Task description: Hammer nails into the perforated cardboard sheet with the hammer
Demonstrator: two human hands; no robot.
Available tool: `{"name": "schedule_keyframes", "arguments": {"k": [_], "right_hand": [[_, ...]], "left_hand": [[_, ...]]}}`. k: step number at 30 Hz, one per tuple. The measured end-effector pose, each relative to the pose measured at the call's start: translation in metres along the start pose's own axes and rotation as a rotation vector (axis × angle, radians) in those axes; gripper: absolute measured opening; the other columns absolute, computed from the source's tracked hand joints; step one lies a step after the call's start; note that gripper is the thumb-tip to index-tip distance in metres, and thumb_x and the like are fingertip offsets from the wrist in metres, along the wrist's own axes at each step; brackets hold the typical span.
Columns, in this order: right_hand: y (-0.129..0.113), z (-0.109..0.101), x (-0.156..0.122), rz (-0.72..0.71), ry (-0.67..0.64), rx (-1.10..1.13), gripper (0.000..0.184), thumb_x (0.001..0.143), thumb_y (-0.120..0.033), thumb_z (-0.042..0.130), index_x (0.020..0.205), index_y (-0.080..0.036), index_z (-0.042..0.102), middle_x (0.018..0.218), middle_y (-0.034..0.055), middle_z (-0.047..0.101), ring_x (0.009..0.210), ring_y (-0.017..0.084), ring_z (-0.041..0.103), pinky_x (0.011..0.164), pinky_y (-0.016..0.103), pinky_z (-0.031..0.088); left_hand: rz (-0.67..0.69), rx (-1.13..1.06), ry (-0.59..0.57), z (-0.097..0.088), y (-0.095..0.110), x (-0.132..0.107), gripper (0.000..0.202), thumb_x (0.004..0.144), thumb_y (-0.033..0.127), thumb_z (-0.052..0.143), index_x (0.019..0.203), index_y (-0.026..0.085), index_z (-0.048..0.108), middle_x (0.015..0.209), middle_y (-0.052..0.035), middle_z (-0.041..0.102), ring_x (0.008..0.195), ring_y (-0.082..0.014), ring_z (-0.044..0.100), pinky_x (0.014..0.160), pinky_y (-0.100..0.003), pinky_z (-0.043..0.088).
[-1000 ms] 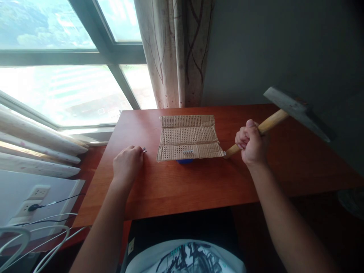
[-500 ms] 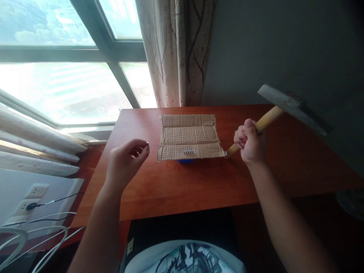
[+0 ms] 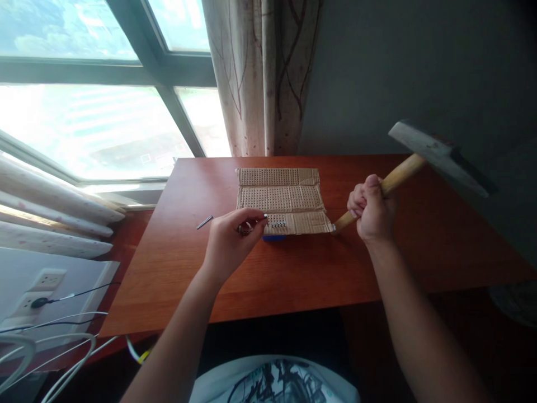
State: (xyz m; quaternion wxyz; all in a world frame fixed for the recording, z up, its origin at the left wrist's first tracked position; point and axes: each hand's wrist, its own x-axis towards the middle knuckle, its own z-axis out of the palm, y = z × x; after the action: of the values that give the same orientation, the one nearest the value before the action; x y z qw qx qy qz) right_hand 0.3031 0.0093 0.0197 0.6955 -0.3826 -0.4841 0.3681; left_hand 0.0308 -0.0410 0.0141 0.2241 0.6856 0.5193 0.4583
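Observation:
My left hand (image 3: 235,238) is over the near left part of a cardboard sheet full of small holes (image 3: 281,198). Its thumb and forefinger pinch a nail (image 3: 265,216), whose pale round head shows at the fingertips. Just right of those fingertips, a short row of nails (image 3: 278,224) stands up in the cardboard. My right hand (image 3: 371,210) grips a hammer (image 3: 405,170) by its wooden handle, with the metal head raised above the table on the right. More nails may be in the left palm, but the curled fingers partly hide them.
A loose metal nail or pin (image 3: 205,222) lies on the wooden table (image 3: 293,280) left of the cardboard. Something blue (image 3: 273,238) shows beneath the sheet's near edge. Cables (image 3: 79,336) and a wall socket (image 3: 33,302) are at the left, below the window.
My left hand has moved right, from beside the cardboard to above its near strip, uncovering the loose metal piece on the table. The hammer has shifted slightly right, still raised.

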Motion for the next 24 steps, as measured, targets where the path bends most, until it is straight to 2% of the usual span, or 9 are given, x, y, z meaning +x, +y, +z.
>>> {"name": "schedule_keyframes", "arguments": {"k": [14, 24], "right_hand": [[-0.0009, 0.0022, -0.0009, 0.013, 0.014, -0.052, 0.06, 0.086, -0.059, 0.067, 0.057, -0.023, 0.03, 0.046, -0.0089, 0.025, 0.036, 0.006, 0.025, 0.034, 0.024, 0.018], [-0.002, 0.0029, -0.0014, 0.015, 0.011, -0.029, 0.059, 0.086, -0.057, 0.069, 0.058, -0.022, 0.031, 0.046, -0.0095, 0.026, 0.035, 0.005, 0.024, 0.034, 0.023, 0.017]], "left_hand": [[0.017, 0.042, -0.01, 0.0032, 0.0002, 0.0015, 0.008, 0.082, 0.025, 0.071, 0.085, 0.018, 0.074, 0.066, -0.0001, 0.068, 0.055, -0.0102, 0.059, 0.053, -0.02, 0.048], [0.007, 0.044, 0.001, 0.0033, -0.0027, 0.0014, 0.009, 0.082, 0.025, 0.071, 0.086, 0.018, 0.075, 0.066, -0.0005, 0.069, 0.056, -0.0106, 0.059, 0.054, -0.021, 0.048]]}}
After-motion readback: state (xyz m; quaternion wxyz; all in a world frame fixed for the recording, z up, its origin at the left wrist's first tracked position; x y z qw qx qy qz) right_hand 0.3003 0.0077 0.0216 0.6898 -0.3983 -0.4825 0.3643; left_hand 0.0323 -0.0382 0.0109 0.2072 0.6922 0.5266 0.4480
